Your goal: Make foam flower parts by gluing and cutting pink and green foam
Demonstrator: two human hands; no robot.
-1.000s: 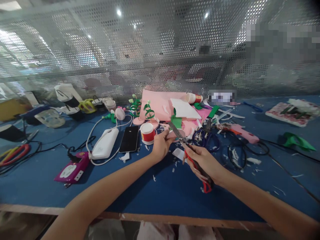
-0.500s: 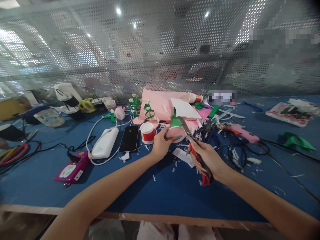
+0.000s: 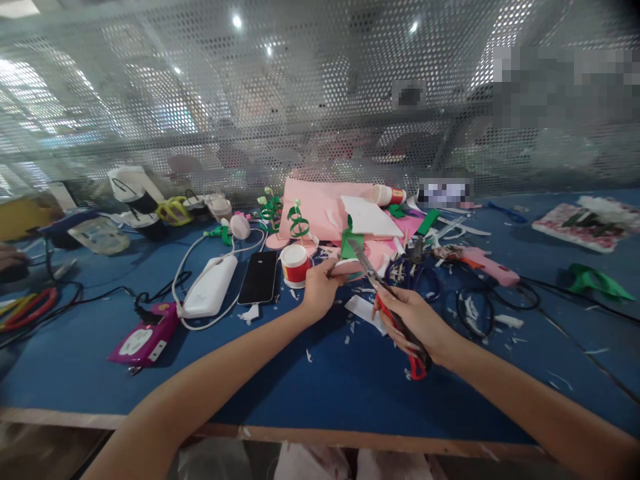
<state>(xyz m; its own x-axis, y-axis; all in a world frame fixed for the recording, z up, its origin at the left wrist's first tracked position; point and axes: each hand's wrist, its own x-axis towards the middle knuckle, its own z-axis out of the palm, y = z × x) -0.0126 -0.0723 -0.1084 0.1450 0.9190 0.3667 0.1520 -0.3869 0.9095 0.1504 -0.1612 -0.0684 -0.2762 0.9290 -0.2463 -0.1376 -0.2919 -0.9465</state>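
My left hand (image 3: 321, 288) is closed, pinching a pink round piece (image 3: 346, 268) with a pale rim. Just beyond it is a piece of green paper (image 3: 353, 245); whether the two are joined is hard to tell. My right hand (image 3: 413, 323) is wrapped round a pair of scissors (image 3: 367, 262) with red on the handles, its blades slanting up and left towards the green paper. A red and white paper cup (image 3: 295, 267) stands left of my left hand. A white paper strip (image 3: 367, 313) lies on the table between my hands.
Pink paper sheets (image 3: 320, 207) and scraps fill the back middle. Left are a black phone (image 3: 257, 278), white power bank (image 3: 210, 287) and purple pack (image 3: 146, 337). A pink glue gun (image 3: 487, 267) lies right with its cable. Another person's hand (image 3: 13, 259) shows at the left edge.
The pink round piece has tilted flatter in my left hand. My right hand has shifted slightly, moving the scissor tips down and left. Another person's hand has appeared at the left edge.
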